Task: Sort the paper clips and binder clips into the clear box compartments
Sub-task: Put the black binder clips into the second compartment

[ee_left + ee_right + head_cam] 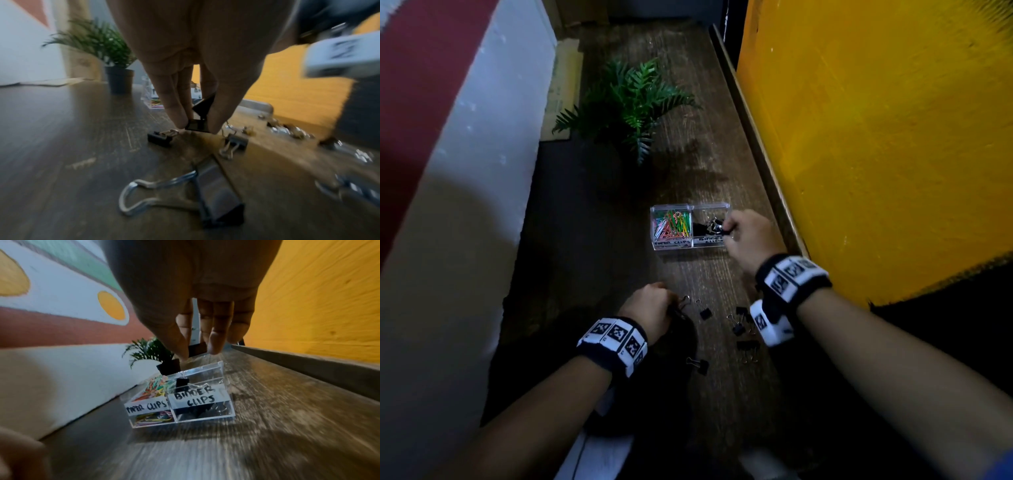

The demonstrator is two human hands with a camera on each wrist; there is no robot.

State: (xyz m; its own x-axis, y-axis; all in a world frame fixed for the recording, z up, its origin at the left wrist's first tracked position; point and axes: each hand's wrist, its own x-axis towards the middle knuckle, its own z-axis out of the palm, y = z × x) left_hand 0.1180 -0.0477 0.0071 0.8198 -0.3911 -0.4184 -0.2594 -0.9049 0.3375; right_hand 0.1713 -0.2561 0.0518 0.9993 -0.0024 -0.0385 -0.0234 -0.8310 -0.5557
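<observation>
The clear box (674, 245) stands mid-table, labelled in the right wrist view (230, 415). Its left compartment holds coloured paper clips (671, 224) (152, 389). The right one holds black binder clips (709, 226). My right hand (726, 229) (198, 353) hovers over the right compartment, fingers loose, with nothing seen between them. One binder clip (182, 382) sits at that compartment's top, just below the fingers. My left hand (671, 306) (197, 128) pinches a black binder clip (197, 125) between thumb and fingers just above the table. Several loose binder clips (738, 327) (218, 194) lie around it.
A potted fern (630, 99) stands beyond the box. A yellow wall (876, 137) and a raised wooden ledge (753, 137) close the table's right side. A painted wall (465, 154) runs along the left. Bare wooden tabletop (592, 240) lies left of the box.
</observation>
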